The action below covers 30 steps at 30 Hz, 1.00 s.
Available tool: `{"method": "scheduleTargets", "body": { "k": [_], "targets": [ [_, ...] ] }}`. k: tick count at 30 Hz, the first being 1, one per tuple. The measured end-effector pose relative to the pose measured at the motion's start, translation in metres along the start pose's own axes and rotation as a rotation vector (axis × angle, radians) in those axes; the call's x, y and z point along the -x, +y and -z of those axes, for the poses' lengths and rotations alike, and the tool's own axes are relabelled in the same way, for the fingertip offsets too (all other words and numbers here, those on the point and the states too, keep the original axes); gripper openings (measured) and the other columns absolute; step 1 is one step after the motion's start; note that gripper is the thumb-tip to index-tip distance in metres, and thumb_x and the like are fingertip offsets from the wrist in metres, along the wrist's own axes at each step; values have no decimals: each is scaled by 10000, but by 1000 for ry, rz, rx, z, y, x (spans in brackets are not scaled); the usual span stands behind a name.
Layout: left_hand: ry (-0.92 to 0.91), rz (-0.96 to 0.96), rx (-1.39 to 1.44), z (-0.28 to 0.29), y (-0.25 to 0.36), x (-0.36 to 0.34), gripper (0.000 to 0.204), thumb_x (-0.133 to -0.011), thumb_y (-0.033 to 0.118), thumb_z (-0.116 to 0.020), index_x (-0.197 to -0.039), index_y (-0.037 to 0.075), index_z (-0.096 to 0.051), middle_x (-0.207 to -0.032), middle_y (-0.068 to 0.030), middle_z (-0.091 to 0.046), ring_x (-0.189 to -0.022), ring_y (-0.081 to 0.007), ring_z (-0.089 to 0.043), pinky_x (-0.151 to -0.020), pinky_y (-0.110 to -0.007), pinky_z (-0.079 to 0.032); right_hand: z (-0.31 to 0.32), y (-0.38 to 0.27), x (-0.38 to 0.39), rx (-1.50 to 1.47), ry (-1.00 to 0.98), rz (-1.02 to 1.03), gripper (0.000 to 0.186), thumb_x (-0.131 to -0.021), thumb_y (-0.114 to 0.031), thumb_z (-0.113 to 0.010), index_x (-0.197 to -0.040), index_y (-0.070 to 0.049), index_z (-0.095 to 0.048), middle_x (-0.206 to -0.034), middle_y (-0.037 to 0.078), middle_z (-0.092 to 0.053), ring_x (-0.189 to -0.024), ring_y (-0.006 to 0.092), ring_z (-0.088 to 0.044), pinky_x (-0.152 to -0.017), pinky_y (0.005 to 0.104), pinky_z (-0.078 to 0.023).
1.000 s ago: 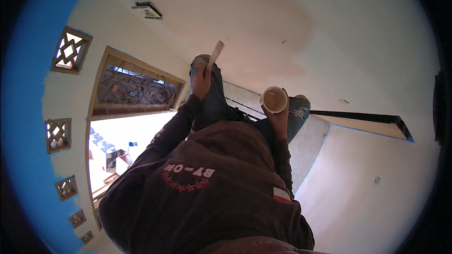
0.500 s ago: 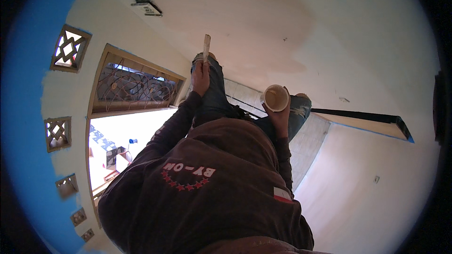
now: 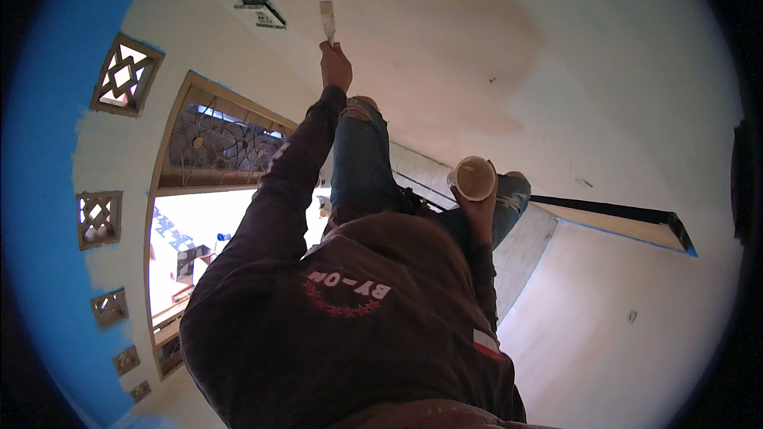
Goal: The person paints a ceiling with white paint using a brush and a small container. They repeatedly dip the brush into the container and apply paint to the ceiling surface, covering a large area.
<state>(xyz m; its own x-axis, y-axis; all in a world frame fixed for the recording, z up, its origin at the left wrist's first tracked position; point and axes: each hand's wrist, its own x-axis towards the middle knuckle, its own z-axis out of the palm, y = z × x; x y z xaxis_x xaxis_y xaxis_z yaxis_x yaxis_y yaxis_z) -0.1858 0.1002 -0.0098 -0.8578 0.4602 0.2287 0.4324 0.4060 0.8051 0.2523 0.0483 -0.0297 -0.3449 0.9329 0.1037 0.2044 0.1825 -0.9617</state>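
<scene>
My left hand (image 3: 336, 66) reaches up and away from my body, its fingers closed round the handle of a flat paintbrush (image 3: 327, 18). The brush's pale, wide end points away from me, over a broad pale surface (image 3: 429, 40) with a darker pinkish patch. I cannot tell whether the tip touches that surface. My right hand (image 3: 479, 210) is wrapped round a white round tub (image 3: 475, 178) near my right knee. The tub's mouth faces me and shows a beige inside; how much is in it I cannot make out.
Left of me stands a framed opening with a curly metal grille (image 3: 226, 143). Latticed vent blocks (image 3: 127, 75) run down the blue and cream wall (image 3: 48, 167). Beyond my left hand is a small rectangular fixture (image 3: 261, 13). A dark-edged ledge (image 3: 612, 214) juts out at right.
My left hand with the paintbrush has moved up and slightly left, away from my left knee, and the arm has straightened. My right hand still holds the tub, shifted slightly in view.
</scene>
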Motion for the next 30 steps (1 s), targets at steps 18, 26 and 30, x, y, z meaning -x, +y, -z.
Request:
{"method": "scheduleTargets", "body": {
  "k": [18, 26, 30],
  "targets": [
    [-313, -61, -354, -116, -151, -26, 236, -1045, 194, -422, -1202, 18, -425, -994, -275, -643, -898, -463, -662, -740, -539, -558, -5, -40, 2, 72, -48, -127, 1016, -693, -137, -897, -1492, -20, -279, -1411, 146, -466, -1295, 256, -498, -1084, 385, -425],
    [-591, -42, -621, -103, -209, -22, 280, -1011, 270, -489, -1169, 39, -504, -1012, -242, -671, -938, -422, -685, -807, -524, -568, -7, -38, 2, -47, -60, -167, 1013, -708, -110, -884, -1504, -27, -262, -1423, 147, -455, -1303, 250, -493, -1077, 377, -431],
    [-661, -126, -732, -101, -186, -57, 273, -978, 251, -513, -1071, 32, -647, -1010, -234, -701, -967, -387, -699, -836, -490, -575, -9, -40, 2, -63, -51, -170, 1006, -715, -112, -883, -1503, -30, -263, -1422, 147, -453, -1304, 247, -492, -1078, 374, -430]
  ]
}}
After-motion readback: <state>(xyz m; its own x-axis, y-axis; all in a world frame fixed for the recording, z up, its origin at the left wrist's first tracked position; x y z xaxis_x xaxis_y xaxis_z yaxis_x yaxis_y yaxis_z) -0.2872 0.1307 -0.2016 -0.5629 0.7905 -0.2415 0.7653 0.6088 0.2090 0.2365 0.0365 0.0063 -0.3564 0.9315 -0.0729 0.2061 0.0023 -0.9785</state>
